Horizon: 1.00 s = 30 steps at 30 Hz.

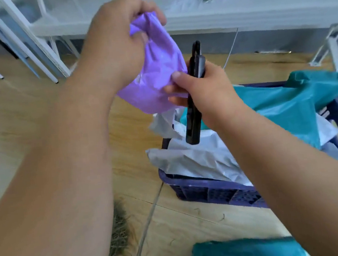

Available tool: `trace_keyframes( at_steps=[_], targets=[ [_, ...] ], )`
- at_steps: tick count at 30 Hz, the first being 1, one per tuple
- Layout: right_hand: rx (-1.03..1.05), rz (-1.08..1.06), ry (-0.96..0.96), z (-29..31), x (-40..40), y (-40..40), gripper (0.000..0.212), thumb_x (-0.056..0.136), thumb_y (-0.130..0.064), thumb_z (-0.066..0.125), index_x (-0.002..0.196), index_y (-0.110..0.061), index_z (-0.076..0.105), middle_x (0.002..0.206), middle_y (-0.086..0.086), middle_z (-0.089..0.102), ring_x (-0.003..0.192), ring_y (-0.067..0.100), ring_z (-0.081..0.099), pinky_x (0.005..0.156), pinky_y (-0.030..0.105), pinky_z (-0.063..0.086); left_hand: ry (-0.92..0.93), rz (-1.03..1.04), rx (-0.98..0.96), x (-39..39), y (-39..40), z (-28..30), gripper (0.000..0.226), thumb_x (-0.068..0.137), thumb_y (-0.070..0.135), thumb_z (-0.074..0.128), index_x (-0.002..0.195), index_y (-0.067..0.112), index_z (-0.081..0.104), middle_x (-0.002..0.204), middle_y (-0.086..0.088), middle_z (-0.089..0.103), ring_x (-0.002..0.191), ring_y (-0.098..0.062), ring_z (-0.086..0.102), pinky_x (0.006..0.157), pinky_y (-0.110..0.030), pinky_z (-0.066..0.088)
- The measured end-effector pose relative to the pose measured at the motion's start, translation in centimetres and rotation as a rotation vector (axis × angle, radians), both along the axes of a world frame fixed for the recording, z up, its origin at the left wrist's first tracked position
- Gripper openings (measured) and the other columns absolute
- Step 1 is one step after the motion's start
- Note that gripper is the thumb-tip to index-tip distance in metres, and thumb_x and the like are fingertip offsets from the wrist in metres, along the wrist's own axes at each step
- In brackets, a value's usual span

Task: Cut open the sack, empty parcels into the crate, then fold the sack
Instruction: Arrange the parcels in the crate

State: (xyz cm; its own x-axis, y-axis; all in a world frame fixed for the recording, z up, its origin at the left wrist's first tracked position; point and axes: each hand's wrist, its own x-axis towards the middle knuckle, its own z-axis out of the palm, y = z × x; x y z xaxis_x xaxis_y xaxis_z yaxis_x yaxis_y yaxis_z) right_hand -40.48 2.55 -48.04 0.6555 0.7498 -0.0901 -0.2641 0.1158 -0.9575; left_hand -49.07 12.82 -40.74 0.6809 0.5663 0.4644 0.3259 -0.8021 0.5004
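Overhead, both hands bunch the purple sack above the crate.

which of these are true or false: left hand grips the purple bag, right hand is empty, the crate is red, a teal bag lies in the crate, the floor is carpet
1. The left hand grips the purple bag. True.
2. The right hand is empty. False: it holds a black cutter and also pinches the purple bag.
3. The crate is red. False: it is dark blue.
4. A teal bag lies in the crate. True; it drapes over white parcels.
5. The floor is carpet. False: it looks like wood planks.
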Motion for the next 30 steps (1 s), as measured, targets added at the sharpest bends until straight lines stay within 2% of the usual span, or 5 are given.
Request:
trace_keyframes(
  at_steps=[6, 12, 17, 24, 30],
  targets=[
    [-0.2, -0.404, -0.6, 0.6, 6.1, -5.4, 0.029, 0.075, -0.001, 0.052, 0.073, -0.029, 0.061, 0.076, -0.002, 0.068, 0.074, 0.021, 0.071, 0.062, 0.037, 0.061, -0.221, -0.17, -0.196, 4.7, -2.4, -4.3, 0.036, 0.073, -0.012, 0.049, 0.085, 0.02, 0.063, 0.088, 0.006, 0.068, 0.09, -0.017, 0.066, 0.085, -0.033, 0.053],
    [-0.947, 0.185, -0.435, -3.5, 10.2, -10.3, 0.025, 0.087, -0.013, 0.051, 0.109, -0.007, 0.061, 0.08, 0.011, 0.075, 0.072, 0.03, 0.074, 0.082, 0.047, 0.059, 0.825, -0.294, -0.237, 4.8, -4.6, -11.0, 0.046, 0.087, -0.001, 0.05, 0.11, 0.036, 0.065, 0.125, 0.011, 0.057, 0.112, -0.015, 0.055, 0.094, -0.023, 0.045],
    [-0.852, 0.009, -0.728, -5.7, 10.5, -10.1, 0.041, 0.081, -0.001, 0.045, 0.113, -0.016, 0.064, 0.11, 0.012, 0.064, 0.09, 0.031, 0.068, 0.08, 0.045, 0.057, 0.562, -0.13, -0.156, 7.8, -6.6, -12.0, 0.046, 0.09, 0.003, 0.046, 0.118, 0.036, 0.062, 0.135, 0.005, 0.047, 0.116, -0.02, 0.05, 0.088, -0.03, 0.044],
    [-0.908, 0.16, -0.451, -8.1, 11.5, -11.9, 0.025, 0.094, -0.003, 0.044, 0.104, -0.017, 0.062, 0.079, 0.01, 0.065, 0.06, 0.021, 0.069, 0.047, 0.024, 0.055, 0.856, -0.124, -0.11, 9.4, -10.2, -15.4, 0.027, 0.093, 0.026, 0.053, 0.115, 0.038, 0.064, 0.134, 0.002, 0.05, 0.121, -0.025, 0.051, 0.1, -0.036, 0.039],
    [-0.784, 0.648, -0.487, -4.0, 11.5, -15.1, 0.008, 0.09, -0.011, 0.063, 0.084, -0.015, 0.067, 0.071, 0.003, 0.071, 0.055, 0.01, 0.064, 0.048, 0.017, 0.051, 0.982, -0.722, -0.667, 7.1, -15.3, -10.1, 0.016, 0.092, 0.019, 0.06, 0.103, 0.018, 0.072, 0.093, 0.007, 0.075, 0.087, -0.004, 0.071, 0.078, -0.021, 0.058]
  ],
)
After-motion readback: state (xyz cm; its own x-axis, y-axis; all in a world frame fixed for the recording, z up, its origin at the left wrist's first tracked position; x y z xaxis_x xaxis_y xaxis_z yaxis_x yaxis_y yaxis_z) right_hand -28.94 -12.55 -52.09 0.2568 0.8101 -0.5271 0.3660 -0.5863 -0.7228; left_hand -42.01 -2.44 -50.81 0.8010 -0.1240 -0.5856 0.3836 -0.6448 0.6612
